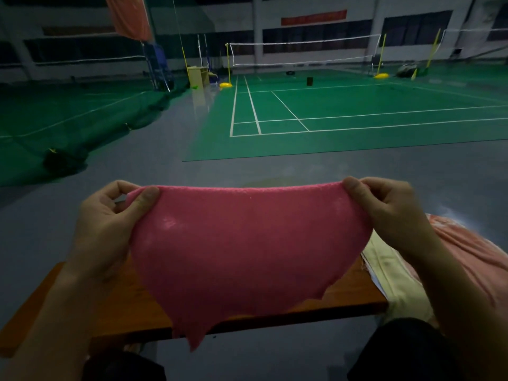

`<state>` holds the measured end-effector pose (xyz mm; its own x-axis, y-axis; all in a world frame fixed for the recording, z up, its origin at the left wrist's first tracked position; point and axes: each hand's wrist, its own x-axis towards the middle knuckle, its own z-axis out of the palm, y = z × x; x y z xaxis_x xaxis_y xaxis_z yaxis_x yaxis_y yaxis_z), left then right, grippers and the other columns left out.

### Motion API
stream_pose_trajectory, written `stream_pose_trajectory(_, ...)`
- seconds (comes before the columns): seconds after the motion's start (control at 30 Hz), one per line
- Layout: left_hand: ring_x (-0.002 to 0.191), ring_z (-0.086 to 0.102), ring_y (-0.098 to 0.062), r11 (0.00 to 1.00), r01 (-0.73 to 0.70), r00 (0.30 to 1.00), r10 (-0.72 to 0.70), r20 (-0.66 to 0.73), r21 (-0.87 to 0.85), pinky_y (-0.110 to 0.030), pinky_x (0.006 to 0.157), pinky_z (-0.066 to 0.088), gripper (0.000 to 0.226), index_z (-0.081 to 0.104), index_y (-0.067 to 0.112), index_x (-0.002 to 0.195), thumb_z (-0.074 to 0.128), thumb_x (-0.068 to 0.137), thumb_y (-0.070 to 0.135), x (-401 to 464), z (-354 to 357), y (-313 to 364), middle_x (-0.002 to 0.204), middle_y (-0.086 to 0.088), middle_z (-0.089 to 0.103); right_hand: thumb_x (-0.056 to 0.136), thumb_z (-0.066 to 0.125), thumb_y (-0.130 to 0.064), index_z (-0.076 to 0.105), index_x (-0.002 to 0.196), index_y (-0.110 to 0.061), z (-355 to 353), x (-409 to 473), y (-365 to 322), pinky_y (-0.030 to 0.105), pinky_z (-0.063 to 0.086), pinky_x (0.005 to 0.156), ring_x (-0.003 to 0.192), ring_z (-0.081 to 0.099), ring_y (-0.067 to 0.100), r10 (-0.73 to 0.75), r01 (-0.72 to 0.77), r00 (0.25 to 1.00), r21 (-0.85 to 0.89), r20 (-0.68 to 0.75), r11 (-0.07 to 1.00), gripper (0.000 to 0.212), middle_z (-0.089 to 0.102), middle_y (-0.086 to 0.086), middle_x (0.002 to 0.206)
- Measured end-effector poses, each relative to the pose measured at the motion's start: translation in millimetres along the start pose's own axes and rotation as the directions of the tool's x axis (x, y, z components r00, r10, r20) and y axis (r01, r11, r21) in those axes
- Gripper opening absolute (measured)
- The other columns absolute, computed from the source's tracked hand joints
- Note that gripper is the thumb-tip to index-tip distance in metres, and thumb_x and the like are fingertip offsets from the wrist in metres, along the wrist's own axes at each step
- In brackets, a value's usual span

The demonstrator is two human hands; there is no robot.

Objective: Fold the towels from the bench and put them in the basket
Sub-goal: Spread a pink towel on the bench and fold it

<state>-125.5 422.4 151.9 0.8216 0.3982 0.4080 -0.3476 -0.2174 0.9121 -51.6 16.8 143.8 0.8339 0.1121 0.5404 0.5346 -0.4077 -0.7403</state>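
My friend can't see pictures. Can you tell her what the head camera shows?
Two hands, left hand and right hand, hold a pink towel stretched by its top corners above an orange bench. More cloths lie to the right; a badminton court lies beyond.

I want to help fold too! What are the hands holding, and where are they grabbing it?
Both hands hold a pink towel by its top corners: the left hand pinches one, the right hand the other.

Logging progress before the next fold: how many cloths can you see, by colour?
Pink towel, held up by left hand and right hand: 1
Pale yellow cloth on the bench: 1
Salmon-orange cloth: 1
Total: 3
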Motion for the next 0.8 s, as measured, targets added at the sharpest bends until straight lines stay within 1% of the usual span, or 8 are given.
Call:
stream_pose_trajectory(0.1, 0.057, 0.065, -0.009, 0.998, -0.006, 1.000, 0.005, 0.017, 0.070, -0.022, 0.046, 0.052, 0.021, 0.066, 0.013, 0.089, 0.078, 0.088, 0.030, 3.5, -0.6, -13.7, 0.071, -0.001, 0.074, 0.101, 0.062, -0.038, 0.073, 0.079, -0.010, 9.2, 3.5, 9.4, 0.026, 0.039, 0.050, 0.053, 0.052, 0.018, -0.016, 0.016, 1.000, -0.040, 0.005, 0.999, 0.037, 0.061, 0.017, 0.065)
stream_pose_trajectory(0.17, 0.064, 0.069, -0.015, 0.988, -0.015, 0.999, 0.010, 0.036, 0.152, -0.028, 0.051, 0.056, 0.025, 0.068, 0.012, 0.089, 0.080, 0.086, 0.033, 7.3, 1.5, -34.2, 0.077, -0.005, 0.077, 0.099, 0.063, -0.042, 0.073, 0.078, -0.013, 23.0, 7.2, 31.2, 0.028, 0.041, 0.052, 0.053, 0.053, 0.013, 0.006, -0.005, 1.000, -0.073, 0.013, 0.997, 0.037, 0.063, 0.010, 0.064)
stream_pose_trajectory(0.3, 0.073, 0.074, -0.009, 0.912, 0.009, 1.000, -0.009, -0.001, 0.411, -0.031, 0.058, 0.060, 0.030, 0.068, 0.018, 0.085, 0.081, 0.084, 0.044, 16.2, 10.8, -95.8, 0.075, 0.005, 0.075, 0.097, 0.058, -0.062, 0.070, 0.073, -0.013, 60.7, 10.3, 92.2, 0.041, 0.049, 0.057, 0.063, 0.064, 0.023, 0.080, -0.078, 0.997, -0.289, -0.005, 0.954, 0.056, 0.066, 0.001, 0.065)
stream_pose_trajectory(0.4, 0.081, 0.074, -0.017, 0.803, 0.044, 0.998, -0.009, -0.062, 0.595, -0.041, 0.071, 0.062, 0.030, 0.066, 0.023, 0.084, 0.080, 0.088, 0.049, 22.6, 21.6, -146.9, 0.083, 0.008, 0.074, 0.099, 0.058, -0.059, 0.069, 0.081, -0.019, 96.2, 6.0, 124.2, 0.042, 0.052, 0.060, 0.080, 0.070, 0.032, 0.163, -0.181, 0.983, -0.466, -0.080, 0.866, 0.046, 0.073, 0.002, 0.079)
stream_pose_trajectory(0.53, 0.061, 0.072, -0.027, 0.820, 0.154, 0.985, -0.081, -0.154, 0.551, -0.044, 0.061, 0.060, 0.024, 0.061, 0.016, 0.091, 0.074, 0.097, 0.035, 27.5, 45.5, -200.0, 0.084, -0.003, 0.072, 0.103, 0.052, -0.056, 0.064, 0.087, -0.019, 139.2, 9.5, 154.0, 0.040, 0.052, 0.063, 0.088, 0.069, 0.037, 0.226, -0.206, 0.973, -0.618, -0.046, 0.759, 0.042, 0.073, 0.007, 0.088)
stream_pose_trajectory(0.6, 0.076, 0.069, -0.034, 0.783, 0.131, 0.987, -0.047, -0.153, 0.608, -0.041, 0.068, 0.052, 0.022, 0.057, 0.015, 0.094, 0.069, 0.101, 0.032, 26.8, 52.9, -225.4, 0.088, -0.008, 0.071, 0.103, 0.055, -0.049, 0.065, 0.087, -0.018, 154.7, 15.0, 167.2, 0.041, 0.053, 0.065, 0.087, 0.069, 0.036, 0.267, -0.218, 0.964, -0.606, -0.010, 0.765, 0.037, 0.073, 0.008, 0.088)
stream_pose_trajectory(0.73, 0.085, 0.065, -0.038, 0.782, 0.192, 0.979, -0.111, -0.170, 0.593, -0.044, 0.072, 0.047, 0.018, 0.058, 0.014, 0.097, 0.066, 0.102, 0.028, 25.2, 55.6, -270.2, 0.088, -0.010, 0.068, 0.104, 0.062, -0.036, 0.068, 0.079, -0.019, 176.7, 25.9, 184.2, 0.046, 0.058, 0.061, 0.058, 0.070, 0.023, 0.370, -0.343, 0.929, -0.370, 0.000, 0.863, 0.031, 0.069, 0.001, 0.073)
stream_pose_trajectory(0.8, 0.085, 0.062, -0.033, 0.790, 0.201, 0.978, -0.133, -0.159, 0.579, -0.040, 0.072, 0.044, 0.016, 0.057, 0.014, 0.096, 0.067, 0.102, 0.026, 30.1, 58.1, -282.1, 0.087, -0.005, 0.064, 0.104, 0.060, -0.042, 0.071, 0.086, -0.020, 184.3, 31.9, 189.8, 0.041, 0.055, 0.065, 0.077, 0.072, 0.028, 0.371, -0.320, 0.928, -0.486, 0.010, 0.813, 0.030, 0.073, 0.003, 0.084)
